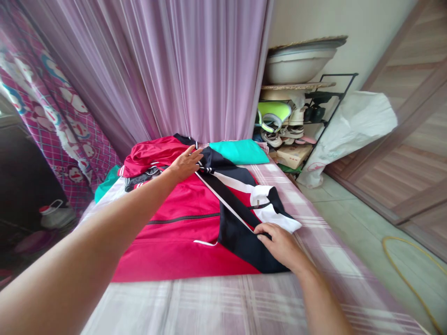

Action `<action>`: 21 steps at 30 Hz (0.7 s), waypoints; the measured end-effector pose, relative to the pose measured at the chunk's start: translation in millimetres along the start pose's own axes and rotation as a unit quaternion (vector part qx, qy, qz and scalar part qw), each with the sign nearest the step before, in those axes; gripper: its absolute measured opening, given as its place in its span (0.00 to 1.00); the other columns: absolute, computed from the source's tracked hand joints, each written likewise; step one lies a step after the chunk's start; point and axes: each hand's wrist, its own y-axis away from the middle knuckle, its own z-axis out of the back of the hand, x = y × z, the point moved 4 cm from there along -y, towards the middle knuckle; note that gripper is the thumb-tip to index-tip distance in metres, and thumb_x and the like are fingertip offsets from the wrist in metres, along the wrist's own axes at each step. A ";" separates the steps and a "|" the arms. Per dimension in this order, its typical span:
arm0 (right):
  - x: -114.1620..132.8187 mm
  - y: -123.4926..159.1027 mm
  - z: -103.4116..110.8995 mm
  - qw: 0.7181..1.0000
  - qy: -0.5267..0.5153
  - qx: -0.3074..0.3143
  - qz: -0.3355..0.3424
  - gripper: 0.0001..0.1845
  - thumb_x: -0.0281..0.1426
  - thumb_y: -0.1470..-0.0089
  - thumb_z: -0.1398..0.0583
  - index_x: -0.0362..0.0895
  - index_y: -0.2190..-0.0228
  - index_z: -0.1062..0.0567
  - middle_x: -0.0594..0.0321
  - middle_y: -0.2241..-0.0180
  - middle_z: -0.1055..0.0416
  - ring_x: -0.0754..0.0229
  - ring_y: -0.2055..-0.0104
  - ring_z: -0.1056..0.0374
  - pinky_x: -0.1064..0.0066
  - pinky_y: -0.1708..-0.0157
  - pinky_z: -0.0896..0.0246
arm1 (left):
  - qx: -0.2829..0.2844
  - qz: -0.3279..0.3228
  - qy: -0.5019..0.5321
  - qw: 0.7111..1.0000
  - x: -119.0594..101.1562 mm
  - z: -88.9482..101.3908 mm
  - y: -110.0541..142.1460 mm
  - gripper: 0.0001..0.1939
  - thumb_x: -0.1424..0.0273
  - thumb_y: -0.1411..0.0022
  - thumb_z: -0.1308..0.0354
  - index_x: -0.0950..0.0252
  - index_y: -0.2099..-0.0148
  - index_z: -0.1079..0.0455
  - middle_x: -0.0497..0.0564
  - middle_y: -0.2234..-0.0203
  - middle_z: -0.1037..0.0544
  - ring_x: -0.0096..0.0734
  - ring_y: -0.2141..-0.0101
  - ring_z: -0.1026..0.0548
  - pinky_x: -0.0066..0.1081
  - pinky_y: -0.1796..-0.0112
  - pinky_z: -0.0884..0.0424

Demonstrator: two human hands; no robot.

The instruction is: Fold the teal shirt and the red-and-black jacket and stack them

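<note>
A red, black and white zip-up jacket (188, 200) lies spread on the bed, its collar end to the right. One black sleeve with a white stripe (226, 200) is laid across the jacket's body. My left hand (186, 163) rests near the striped cuff at the far side, fingers stretched out and spread. At the near shoulder, my right hand (275, 239) pinches the edge of the black sleeve between thumb and fingers. The jacket's dark zip runs across the red cloth below my left forearm.
Folded teal cloth (239, 151) lies at the bed's far edge. Another red garment (153, 153) is heaped at the far left. Beyond the checked bedsheet (195, 307) stand a shoe rack (324, 93) with a basin (300, 63) on top and a white plastic bag (349, 125). A yellow cable (401, 274) lies on the floor.
</note>
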 end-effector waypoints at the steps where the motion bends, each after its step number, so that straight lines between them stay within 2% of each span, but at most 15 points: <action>1: -1.3 -0.3 0.3 1.000 0.003 -0.001 0.003 0.11 0.31 0.48 0.46 0.50 0.68 0.23 0.62 0.64 0.21 0.53 0.58 0.27 0.61 0.54 0.35 | 0.001 0.017 -0.001 1.000 6.9 1.9 15.8 0.13 0.80 0.38 0.49 0.66 0.65 0.23 0.59 0.42 0.28 0.45 0.34 0.46 0.55 0.35 0.59; 5: -7.3 -1.3 -1.3 0.999 0.028 0.001 0.018 0.13 0.30 0.49 0.46 0.50 0.67 0.22 0.62 0.62 0.21 0.53 0.57 0.27 0.61 0.54 0.34 | 0.007 0.088 -0.006 0.996 20.8 11.4 82.3 0.14 0.80 0.39 0.50 0.63 0.63 0.24 0.55 0.46 0.25 0.43 0.35 0.42 0.55 0.35 0.57; 8: -10.8 -1.5 -2.6 0.996 0.079 -0.015 0.026 0.16 0.26 0.53 0.47 0.50 0.66 0.22 0.62 0.61 0.21 0.54 0.56 0.27 0.62 0.53 0.35 | 0.007 0.122 -0.014 0.992 12.8 26.5 127.1 0.14 0.78 0.37 0.51 0.62 0.59 0.24 0.55 0.50 0.23 0.44 0.40 0.35 0.54 0.37 0.51; 11: -14.9 1.4 -1.1 0.988 0.147 -0.050 0.021 0.17 0.23 0.55 0.47 0.49 0.67 0.23 0.62 0.62 0.22 0.54 0.56 0.28 0.63 0.53 0.36 | 0.027 0.151 -0.008 0.988 -7.6 42.1 163.9 0.13 0.77 0.37 0.52 0.64 0.58 0.25 0.57 0.62 0.21 0.44 0.54 0.25 0.50 0.45 0.36; 14: -17.7 11.4 2.2 0.977 0.198 -0.079 0.017 0.16 0.23 0.54 0.46 0.48 0.67 0.23 0.61 0.62 0.22 0.53 0.56 0.29 0.63 0.55 0.38 | 0.050 0.191 0.010 0.980 -32.5 50.2 198.6 0.13 0.76 0.36 0.53 0.65 0.61 0.26 0.55 0.72 0.23 0.41 0.67 0.24 0.42 0.58 0.30; 17: -17.8 27.8 7.2 0.964 0.240 -0.110 -0.003 0.14 0.23 0.52 0.47 0.48 0.67 0.24 0.60 0.62 0.24 0.53 0.57 0.30 0.64 0.59 0.38 | 0.021 0.207 0.020 0.978 -60.5 49.6 234.7 0.14 0.75 0.34 0.54 0.64 0.56 0.27 0.56 0.67 0.23 0.42 0.64 0.24 0.40 0.59 0.31; 21: -15.6 46.0 12.2 0.948 0.291 -0.124 -0.019 0.15 0.22 0.49 0.48 0.48 0.68 0.24 0.59 0.61 0.24 0.54 0.58 0.31 0.65 0.61 0.40 | 0.019 0.208 0.031 0.977 -95.8 28.9 278.3 0.16 0.75 0.33 0.54 0.62 0.52 0.26 0.57 0.62 0.23 0.42 0.61 0.25 0.40 0.58 0.30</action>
